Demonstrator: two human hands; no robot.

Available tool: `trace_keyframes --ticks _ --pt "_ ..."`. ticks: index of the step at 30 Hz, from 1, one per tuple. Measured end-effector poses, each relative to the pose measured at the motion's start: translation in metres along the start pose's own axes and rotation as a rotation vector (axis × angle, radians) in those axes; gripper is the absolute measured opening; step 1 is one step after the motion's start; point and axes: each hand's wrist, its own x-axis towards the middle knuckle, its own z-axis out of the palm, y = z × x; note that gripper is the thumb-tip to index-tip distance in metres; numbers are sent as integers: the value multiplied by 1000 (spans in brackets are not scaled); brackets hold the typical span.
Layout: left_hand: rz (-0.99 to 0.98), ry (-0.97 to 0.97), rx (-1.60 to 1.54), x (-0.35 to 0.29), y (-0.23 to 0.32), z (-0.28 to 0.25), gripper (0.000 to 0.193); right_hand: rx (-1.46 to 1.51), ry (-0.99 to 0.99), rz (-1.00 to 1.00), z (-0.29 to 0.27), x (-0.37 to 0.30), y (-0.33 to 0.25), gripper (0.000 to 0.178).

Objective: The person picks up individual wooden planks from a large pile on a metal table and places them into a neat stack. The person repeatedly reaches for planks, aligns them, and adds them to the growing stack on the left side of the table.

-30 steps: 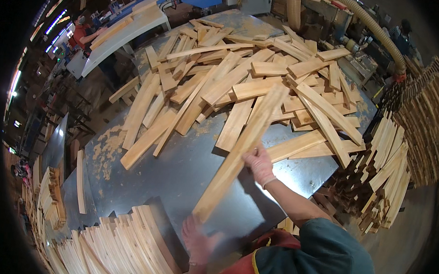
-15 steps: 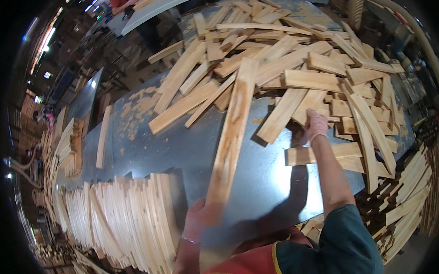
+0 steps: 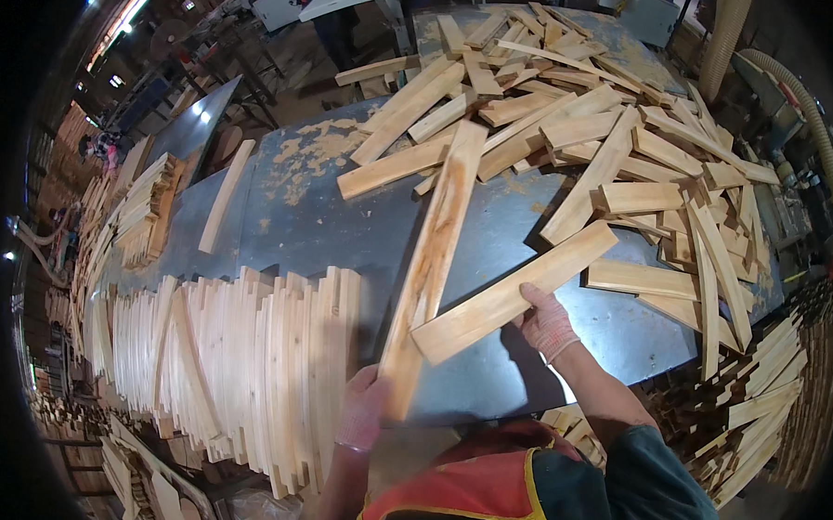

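My left hand [image 3: 363,408], in a pale pinkish glove, grips the near end of a long wooden board [image 3: 443,226] with brown streaks. That board slants away from me toward the pile. In my right hand [image 3: 546,323], gloved as well, is a shorter, lighter wooden plank [image 3: 517,292], held between thumb and fingers near its middle. Its left end overlaps the long board in the picture; whether the two touch I cannot tell. Left of my left hand stands a tight row of upright wooden strips [image 3: 272,365], with a few strips leaning across it.
A loose heap of wooden boards [image 3: 571,127] covers the far and right parts of the metal table [image 3: 306,227]. Sawdust lies at the far left, near a single strip [image 3: 227,196]. More stacked strips [image 3: 764,396] stand at the right. A ribbed hose [image 3: 817,138] hangs at the far right.
My right hand has drawn the shorter plank out of the heap and toward me, beside the long board. My left hand keeps its hold. The view has shifted slightly.
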Motion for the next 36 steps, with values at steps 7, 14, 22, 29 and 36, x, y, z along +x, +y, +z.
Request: trace_keyframes --ticks 7,14,22,29,36 --pt "-87 200 -54 -65 18 -93 32 -771 -197 146 -19 -54 146 50" --pt "167 258 137 -72 -23 -117 27 -1610 -909 66 76 -57 268 50" --pt "73 23 10 -77 -3 -25 29 -971 -552 235 1 -82 134 54" --pt "406 -251 -59 67 104 96 16 -834 -232 -73 -59 -80 -59 82" --pt "674 -172 -89 111 214 267 49 -739 480 -680 -109 66 -228 65"
